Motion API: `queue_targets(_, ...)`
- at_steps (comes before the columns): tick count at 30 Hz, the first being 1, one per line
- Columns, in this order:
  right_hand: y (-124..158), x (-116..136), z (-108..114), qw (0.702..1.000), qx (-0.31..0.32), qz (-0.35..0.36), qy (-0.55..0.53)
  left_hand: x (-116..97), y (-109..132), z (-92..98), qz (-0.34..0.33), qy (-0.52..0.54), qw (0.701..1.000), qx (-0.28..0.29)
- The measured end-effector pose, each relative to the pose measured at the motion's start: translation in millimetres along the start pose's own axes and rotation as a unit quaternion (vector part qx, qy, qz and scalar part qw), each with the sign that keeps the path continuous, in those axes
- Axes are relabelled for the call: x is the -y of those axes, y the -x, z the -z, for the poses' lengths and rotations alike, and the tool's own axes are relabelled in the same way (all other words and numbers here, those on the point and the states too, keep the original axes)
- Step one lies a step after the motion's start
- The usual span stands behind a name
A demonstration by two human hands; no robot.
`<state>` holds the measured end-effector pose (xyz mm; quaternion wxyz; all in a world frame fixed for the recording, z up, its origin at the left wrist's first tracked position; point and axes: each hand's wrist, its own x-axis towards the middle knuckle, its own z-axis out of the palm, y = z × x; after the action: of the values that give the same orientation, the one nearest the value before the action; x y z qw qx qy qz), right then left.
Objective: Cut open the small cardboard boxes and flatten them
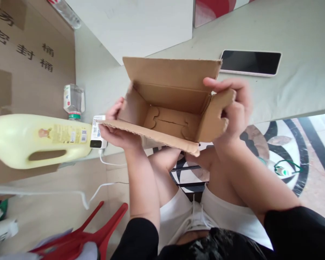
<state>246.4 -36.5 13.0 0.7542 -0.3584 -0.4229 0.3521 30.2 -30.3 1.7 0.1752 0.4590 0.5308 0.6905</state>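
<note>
An open brown cardboard box (168,108) is held up in front of me over the table edge, its inside empty and its bottom flaps interlocked. My left hand (119,131) grips the box's left side, fingers wrapped under the near flap. My right hand (234,108) holds the right side, thumb and fingers closed over the right flap. The far flap stands upright.
A dark phone (250,62) lies on the pale table (300,83) at the right. A large yellow jug (35,139) lies at the left beside a small clear bottle (74,101) and a white charger (96,133). A big printed carton (27,61) stands left; a red stool (97,231) below.
</note>
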Motion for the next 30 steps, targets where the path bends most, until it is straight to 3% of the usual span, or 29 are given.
queue_targets(2,-1.2,-8.0,-1.5,1.0,0.014,0.022,0.018,-7.1,12.0,-3.4,-0.066,0.058,0.996,-0.033)
queue_targets(7,0.5,-19.2,1.5,0.996,0.036,0.042,0.075,-5.2,22.1,-10.6,-0.05,0.136,0.989,-0.024)
queue_targets(11,2.3,-22.3,5.1,0.994,0.035,0.041,0.1,1.0,18.6,-10.0,-0.056,0.116,0.991,-0.034)
queue_targets(18,-1.0,-25.8,4.2,0.982,0.02,0.111,0.152,-0.6,18.5,-7.7,-0.053,0.036,0.997,-0.037)
queue_targets(21,-2.9,-28.0,4.4,0.981,0.008,0.095,0.17,-0.3,18.2,-8.7,-0.057,0.037,0.997,-0.039)
queue_targets(26,-5.0,-32.0,8.5,0.987,0.088,0.022,0.133,2.3,17.2,-10.5,-0.073,0.03,0.996,-0.039)
queue_targets(30,-5.4,-30.8,9.8,0.989,0.094,0.003,0.117,3.4,17.3,-10.9,-0.068,0.023,0.997,-0.031)
